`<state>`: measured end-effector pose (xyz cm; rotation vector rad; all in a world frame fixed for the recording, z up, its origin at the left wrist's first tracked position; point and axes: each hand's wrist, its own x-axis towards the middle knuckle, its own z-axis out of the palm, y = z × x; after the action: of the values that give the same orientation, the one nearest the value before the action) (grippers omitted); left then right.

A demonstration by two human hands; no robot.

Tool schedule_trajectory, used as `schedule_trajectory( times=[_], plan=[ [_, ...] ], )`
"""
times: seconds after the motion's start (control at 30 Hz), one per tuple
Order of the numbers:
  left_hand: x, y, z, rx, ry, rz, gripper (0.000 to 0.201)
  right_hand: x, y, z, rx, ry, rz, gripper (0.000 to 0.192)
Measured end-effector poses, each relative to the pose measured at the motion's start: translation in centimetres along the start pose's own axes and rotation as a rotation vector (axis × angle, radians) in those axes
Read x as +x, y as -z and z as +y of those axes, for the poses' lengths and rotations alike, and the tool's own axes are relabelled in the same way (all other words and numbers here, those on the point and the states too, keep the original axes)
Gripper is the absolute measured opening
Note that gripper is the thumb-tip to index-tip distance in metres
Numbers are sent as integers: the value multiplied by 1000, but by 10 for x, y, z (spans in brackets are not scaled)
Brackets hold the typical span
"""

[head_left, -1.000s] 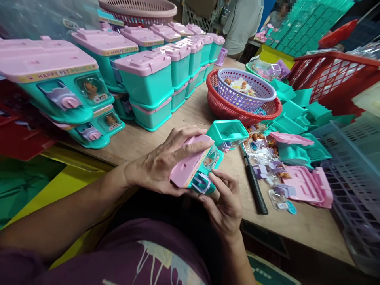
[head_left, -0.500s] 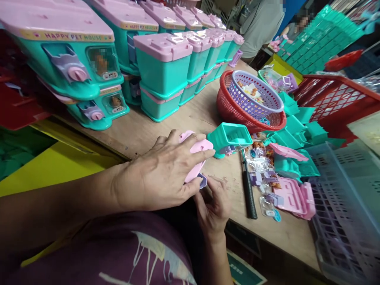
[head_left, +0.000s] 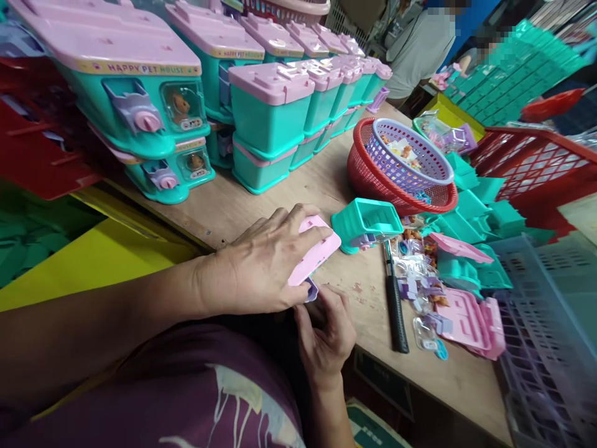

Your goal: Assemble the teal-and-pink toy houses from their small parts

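My left hand (head_left: 261,267) lies over a pink plastic lid (head_left: 317,249), its fingers across the top and its thumb curled under the near end. A small purple plastic piece (head_left: 311,291) shows beneath the lid by that thumb. From below, my right hand (head_left: 326,339) reaches up with curled fingers and thumb around the lower side of the purple piece; its fingertips are partly hidden. Just beyond the lid stands an open teal toy box (head_left: 342,227) with a small purple and pink fitting on its front. A black-handled tool (head_left: 396,311) lies on the table beside it.
Stacked teal boxes with pink lids (head_left: 273,84) line the table's far left. A purple basket (head_left: 405,155) sits inside a red one (head_left: 357,180). Small bagged parts (head_left: 415,267), a pink lid (head_left: 466,317) and a clear crate (head_left: 536,298) are at the right. A person (head_left: 415,56) stands behind.
The view has shifted slightly, so the table things sit a little farther right. The pink lid is now tilted more, with its edge facing me; both hands stay at it.
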<state>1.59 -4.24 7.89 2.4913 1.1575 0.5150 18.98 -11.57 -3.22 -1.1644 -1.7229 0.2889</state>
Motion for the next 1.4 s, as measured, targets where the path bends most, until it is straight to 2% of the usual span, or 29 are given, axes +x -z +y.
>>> schedule_trajectory(
  times=[0.23,0.53,0.67,0.8,0.87,0.93,1.07,1.13,1.23,1.3,1.4],
  plan=[
    [1,11,-5,-109,66,-80,70,0,-7,-6,39,64,56,52],
    [-1,12,0,-30,63,-177,76,-3,-7,-6,-34,126,35,40],
    [0,9,0,-20,43,-171,76,-1,-7,-9,-85,150,25,38],
    [1,-4,-3,20,39,-132,79,4,-11,-11,-107,168,23,33],
    [0,-6,-7,27,7,-92,86,7,-11,-11,-78,158,-12,32],
    [-2,-1,-13,-6,-81,-66,92,11,-5,-9,-64,160,-56,35],
    [-19,9,-25,-109,-245,-11,99,29,18,-7,-212,273,-7,62],
    [-31,1,-30,-107,-210,80,115,45,29,-8,-296,350,-87,76],
    [-48,-29,-37,-134,-75,236,141,73,36,-9,-358,456,-408,80],
    [-53,-48,-39,-197,10,295,148,89,36,-10,-375,506,-542,76],
    [-52,-61,-37,-262,21,339,142,105,33,-9,-361,525,-618,74]
  ],
)
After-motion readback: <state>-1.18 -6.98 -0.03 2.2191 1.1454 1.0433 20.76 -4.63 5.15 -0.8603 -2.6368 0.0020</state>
